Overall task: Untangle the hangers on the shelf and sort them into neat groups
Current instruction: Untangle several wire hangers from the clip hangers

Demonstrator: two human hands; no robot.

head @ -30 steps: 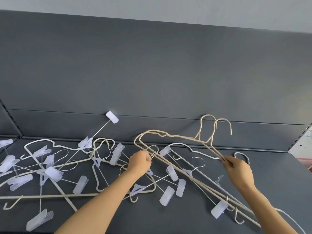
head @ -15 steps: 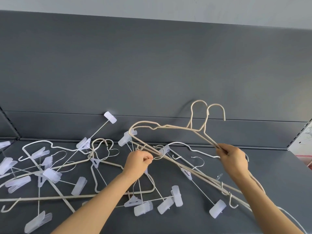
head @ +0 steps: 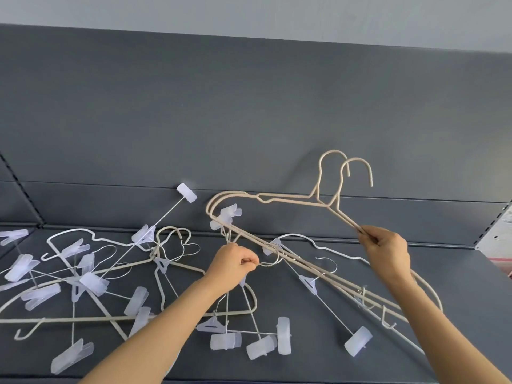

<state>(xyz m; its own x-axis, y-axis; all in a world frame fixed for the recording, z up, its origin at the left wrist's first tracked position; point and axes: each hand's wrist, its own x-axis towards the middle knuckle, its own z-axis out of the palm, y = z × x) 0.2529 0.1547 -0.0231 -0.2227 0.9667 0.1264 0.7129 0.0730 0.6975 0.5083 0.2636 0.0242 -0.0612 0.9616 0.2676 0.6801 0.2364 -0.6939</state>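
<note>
Pinched in your right hand (head: 386, 254) are two beige hangers (head: 288, 199), gripped on the right shoulder wires and lifted clear of the shelf (head: 457, 275) near its right back edge. Your left hand (head: 234, 268) is closed in a fist on a thin wire hook (head: 273, 257) that loops around their lower bars. That hook lies between your hands, nearer the left. The bars run long from upper left down to lower right, so the hook likely has to slide off along that line. Both forearms reach forward, wrists level. Most clip hangers (head: 83, 284) lie tangled across the shelf's left half.
</note>
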